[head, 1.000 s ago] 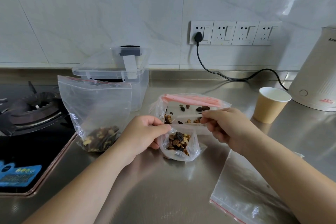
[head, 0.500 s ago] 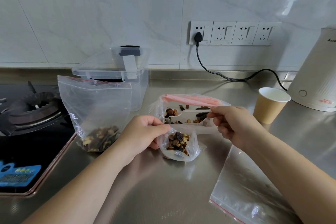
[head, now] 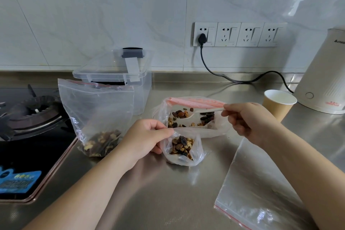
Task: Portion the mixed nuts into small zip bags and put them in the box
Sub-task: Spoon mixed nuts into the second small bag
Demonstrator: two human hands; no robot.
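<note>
My left hand (head: 143, 137) pinches the rim of a small zip bag (head: 183, 150) that stands open on the steel counter, partly filled with mixed nuts. My right hand (head: 248, 119) holds a white plastic spoon (head: 188, 114) by its handle. The spoon's bowl is heaped with nuts and sits over the mouth of a large open bag (head: 194, 115) with a pink zip strip. A second upright zip bag (head: 97, 117) with nuts at its bottom stands to the left. Behind it is the clear plastic box (head: 130, 73) with its lid on.
An empty flat zip bag (head: 261, 190) lies at the front right. A paper cup (head: 278, 104) and a white kettle (head: 324, 80) stand at the right, its black cord running to the wall sockets. A gas hob (head: 28, 117) fills the left.
My right hand has drawn back to the right and lifted the spoon out of the large bag with a load of nuts. My left hand has stayed on the small bag.
</note>
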